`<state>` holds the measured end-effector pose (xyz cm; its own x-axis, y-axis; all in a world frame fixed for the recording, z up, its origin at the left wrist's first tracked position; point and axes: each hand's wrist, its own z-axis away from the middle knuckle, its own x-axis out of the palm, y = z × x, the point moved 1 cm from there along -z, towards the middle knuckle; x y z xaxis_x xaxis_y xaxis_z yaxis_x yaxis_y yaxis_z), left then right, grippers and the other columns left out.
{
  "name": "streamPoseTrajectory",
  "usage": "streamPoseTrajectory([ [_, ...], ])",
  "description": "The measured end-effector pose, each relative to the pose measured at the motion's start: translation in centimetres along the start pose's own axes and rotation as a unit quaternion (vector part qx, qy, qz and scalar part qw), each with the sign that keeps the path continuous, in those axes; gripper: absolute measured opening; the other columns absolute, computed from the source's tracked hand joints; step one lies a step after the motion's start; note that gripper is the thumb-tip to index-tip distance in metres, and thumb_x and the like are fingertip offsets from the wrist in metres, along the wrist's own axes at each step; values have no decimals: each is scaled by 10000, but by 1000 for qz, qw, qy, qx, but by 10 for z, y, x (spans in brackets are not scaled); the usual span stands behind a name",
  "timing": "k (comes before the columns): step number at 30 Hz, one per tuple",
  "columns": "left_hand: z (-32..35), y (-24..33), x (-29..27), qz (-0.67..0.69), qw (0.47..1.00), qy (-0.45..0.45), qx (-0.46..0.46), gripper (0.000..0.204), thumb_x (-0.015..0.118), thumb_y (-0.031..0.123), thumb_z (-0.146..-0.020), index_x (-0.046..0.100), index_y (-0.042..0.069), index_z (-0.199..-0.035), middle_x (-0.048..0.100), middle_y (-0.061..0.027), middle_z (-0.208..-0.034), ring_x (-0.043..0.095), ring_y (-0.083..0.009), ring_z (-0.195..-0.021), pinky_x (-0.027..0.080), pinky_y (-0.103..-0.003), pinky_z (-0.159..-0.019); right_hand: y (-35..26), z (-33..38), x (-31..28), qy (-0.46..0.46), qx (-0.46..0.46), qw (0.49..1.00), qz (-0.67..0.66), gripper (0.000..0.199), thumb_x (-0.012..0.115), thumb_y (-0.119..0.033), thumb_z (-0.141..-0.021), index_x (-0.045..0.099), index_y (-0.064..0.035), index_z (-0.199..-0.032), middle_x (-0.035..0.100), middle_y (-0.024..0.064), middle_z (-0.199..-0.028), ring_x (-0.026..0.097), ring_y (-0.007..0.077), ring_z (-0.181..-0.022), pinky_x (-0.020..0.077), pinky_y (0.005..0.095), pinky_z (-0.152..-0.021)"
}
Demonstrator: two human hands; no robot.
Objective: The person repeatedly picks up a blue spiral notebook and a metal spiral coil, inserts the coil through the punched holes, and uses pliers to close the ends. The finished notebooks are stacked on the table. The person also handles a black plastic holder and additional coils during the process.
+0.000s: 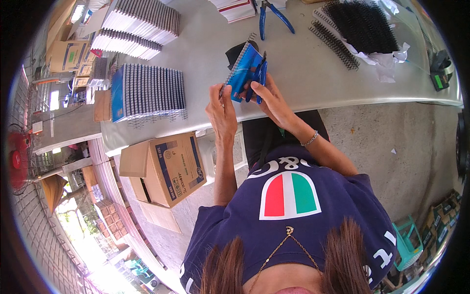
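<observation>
Over the table's near edge I hold a small blue spiral notebook (pixel 241 73), tilted. A dark wire coil runs along its left edge and sticks out past the top end. My left hand (pixel 222 110) is closed, pinching the notebook's lower left corner by the coil. In my right hand (pixel 270 99) is a pair of blue-handled cutting pliers (pixel 262 81), lying over the notebook's right side with the jaws pointing away from me. Some right fingers are hidden behind the pliers and the notebook. A black object (pixel 235 55), partly covered by the notebook, lies on the table.
Stacks of spiral notebooks (pixel 152 90) stand at the left of the table (pixel 210 29). Another pair of blue pliers (pixel 275 19) lies at the far middle. Black coils (pixel 362 29) are heaped at the far right. An open cardboard box (pixel 174 166) sits below the table's left edge.
</observation>
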<state>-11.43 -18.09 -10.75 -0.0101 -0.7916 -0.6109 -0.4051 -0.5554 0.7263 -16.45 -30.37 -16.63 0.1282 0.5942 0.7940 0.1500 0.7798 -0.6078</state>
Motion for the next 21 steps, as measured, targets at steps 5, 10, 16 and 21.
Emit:
streamPoseTrajectory([
  [5,0,-7,1,2,1000,-1,-12,218,562,200,-1017,583,-16,-1028,591,-129,-726,526,-139,-649,452,-306,-595,-6,0,2,-5,10,1000,-19,498,578,-288,-1013,345,-94,-1409,576,49,-1099,615,198,-1064,469,371,-965],
  [10,2,-12,4,18,1000,1,-16,234,587,197,-1004,597,-30,-1057,596,-126,-723,525,-120,-658,458,-295,-595,-3,-2,-1,-11,10,999,-34,485,576,-280,-1014,359,-93,-1405,574,57,-1097,612,198,-1064,465,376,-991],
  [16,2,-5,3,26,999,16,-16,198,627,148,-982,633,-40,-1041,627,-122,-758,550,-84,-703,467,-253,-609,-5,4,3,14,11,998,68,561,604,-278,-999,344,-61,-1446,551,75,-1131,583,178,-1072,468,359,-987],
  [21,5,-13,6,131,990,40,-42,202,656,91,-959,656,-55,-1099,665,-58,-811,543,-48,-727,460,-209,-626,-25,31,24,16,-90,895,436,688,725,-253,-904,386,-43,-1466,542,98,-1154,566,204,-1049,468,358,-906],
])
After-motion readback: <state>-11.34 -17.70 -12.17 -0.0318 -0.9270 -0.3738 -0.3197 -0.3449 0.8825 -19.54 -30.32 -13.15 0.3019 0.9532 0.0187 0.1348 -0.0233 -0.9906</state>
